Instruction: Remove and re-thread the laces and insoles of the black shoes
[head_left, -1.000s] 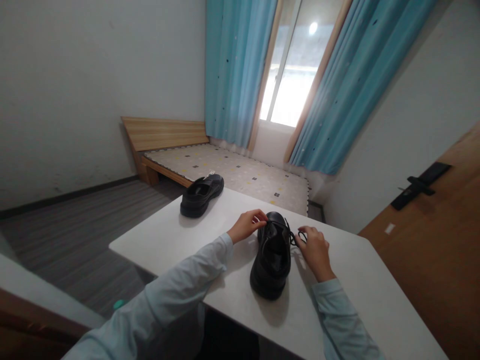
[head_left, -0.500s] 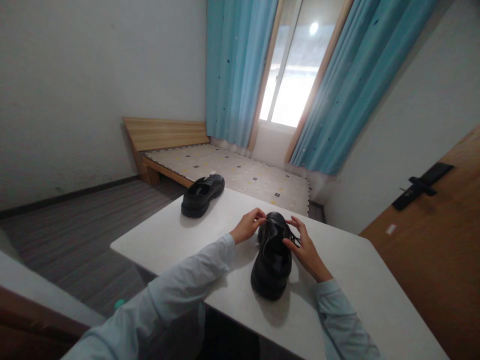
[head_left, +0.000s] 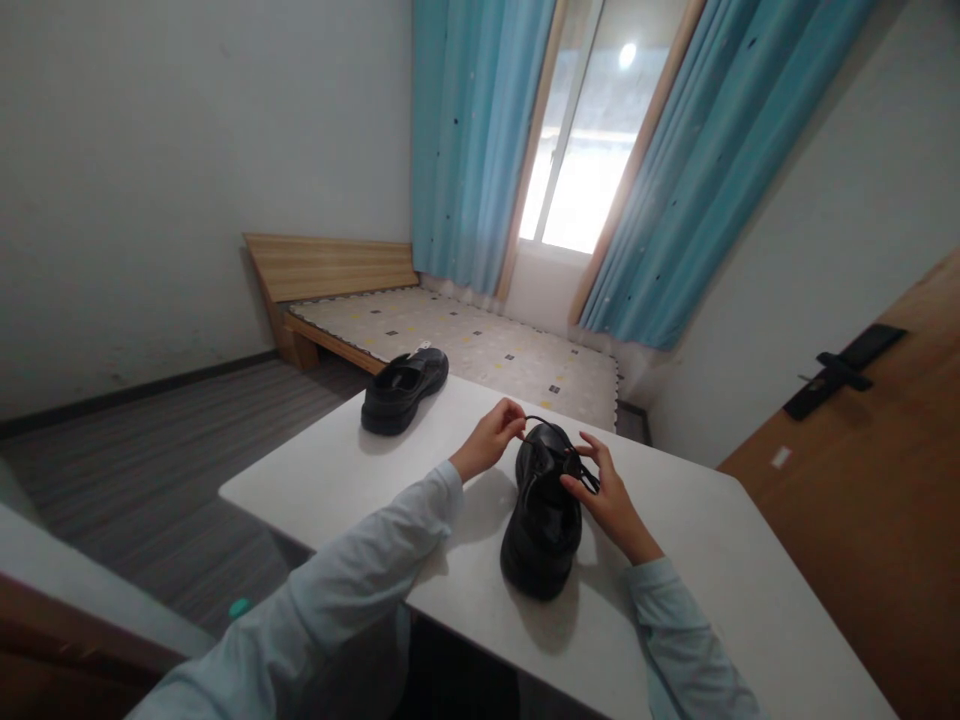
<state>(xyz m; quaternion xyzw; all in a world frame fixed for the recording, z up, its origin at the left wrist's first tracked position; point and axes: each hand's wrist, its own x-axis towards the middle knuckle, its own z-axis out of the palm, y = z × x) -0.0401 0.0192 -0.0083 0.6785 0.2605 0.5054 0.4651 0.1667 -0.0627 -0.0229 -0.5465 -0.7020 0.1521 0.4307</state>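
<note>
Near shoe (head_left: pixel 541 555): A black lace-up sits sole-down on a white counter (head_left: pixel 315 480), toe pointing away, heel toward the near edge, between a person's two bare hands.
Black lace (head_left: pixel 538 419): A strand bows over the toe from the left fingertips to the shoe's right side, where dark loops (head_left: pixel 590 481) hang by the right hand.
Slipping strand: The lace could slide free on the left, as only a thin length seems pinched there; the loops might snarl if both hands drew on them together.
Unbraced heel: A hard sideways pull could swivel the shoe, since neither hand appears to steady its back.
Left hand (head_left: pixel 493 436): The grip is drawn to a pinch, thumb and fingertips together on the lace, just left of the toe.
Right hand (head_left: pixel 611 505): The grip is partway open, thumb and forefinger parted at the shoe's right side, near the loops; whether it has caught any lace cannot be told.
Far shoe (head_left: pixel 405 395): A matching black shoe rests near the counter's far edge, to the left, untouched.
Bed (head_left: pixel 450 330): A patterned mattress on a wooden frame lies beyond, below a window (head_left: pixel 581 180) flanked by blue curtains (head_left: pixel 480 140).
</note>
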